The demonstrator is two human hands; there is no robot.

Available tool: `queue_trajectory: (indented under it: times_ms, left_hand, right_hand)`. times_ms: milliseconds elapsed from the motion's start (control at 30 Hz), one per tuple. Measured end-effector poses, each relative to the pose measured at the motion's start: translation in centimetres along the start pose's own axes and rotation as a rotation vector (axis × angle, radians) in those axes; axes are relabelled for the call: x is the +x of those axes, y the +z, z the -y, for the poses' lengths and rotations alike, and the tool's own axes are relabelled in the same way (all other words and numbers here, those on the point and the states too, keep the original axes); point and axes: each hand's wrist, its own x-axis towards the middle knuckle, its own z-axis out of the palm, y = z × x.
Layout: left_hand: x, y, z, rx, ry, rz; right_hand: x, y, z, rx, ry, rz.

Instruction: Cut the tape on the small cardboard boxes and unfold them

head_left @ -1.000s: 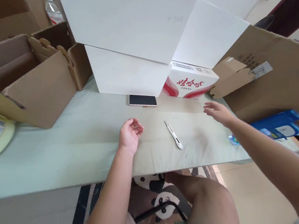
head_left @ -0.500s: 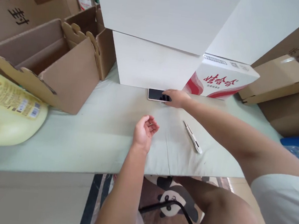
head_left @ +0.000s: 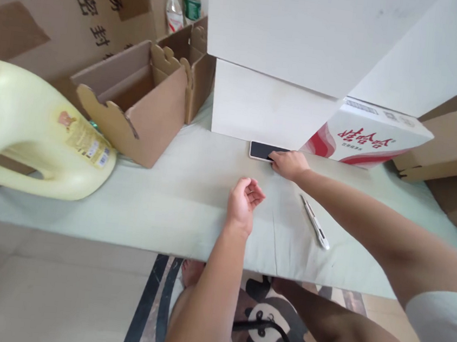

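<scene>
A smartphone [head_left: 260,151] with a dark screen and pale rim lies flat on the cloth-covered table, close to the base of a white box. My right hand [head_left: 291,165] is closed at the phone's right end, one finger over the screen and the others curled at its near edge; that end is hidden. My left hand [head_left: 245,202] is held palm up in front of the phone. Its fingers are loosely curled and apart, with nothing in them. To its right, under my right forearm, lies a white utility knife [head_left: 315,222], touched by neither hand.
White boxes [head_left: 268,104] stand behind the phone, beside a red-and-white printed carton [head_left: 364,139]. On the left are an open cardboard box [head_left: 158,117] and a big pale-yellow jug [head_left: 48,130]. Two plastic bottles [head_left: 174,10] stand farther back. The table [head_left: 189,232] ends just before my legs.
My right hand has come in from the right and closed at the phone's right end. My left hand keeps its pose. The view has turned left, bringing more of the jug into sight.
</scene>
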Motion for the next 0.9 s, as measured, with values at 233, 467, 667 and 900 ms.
queue_trajectory:
  times_ms: [233, 467, 667, 900]
  left_hand:
    - [0.1, -2.1, -2.4, -0.178, 0.400, -0.399]
    - [-0.7, -2.6, -3.3, -0.065, 0.479, -0.421]
    - [-1.0, -2.8, -3.9, -0.082, 0.483, -0.410]
    - [-3.8, -3.1, -6.3, -0.113, 0.905, -0.576]
  right_hand:
    - [1.5, -6.1, 10.4, 0.197, -0.126, -0.059]
    - [2.7, -12.5, 22.4, 0.440, -0.353, -0.289]
    - [2.5, -11.6, 21.8, 0.437, -0.320, -0.352]
    - [-3.8, -8.4, 14.7, 0.528, -0.309, -0.359]
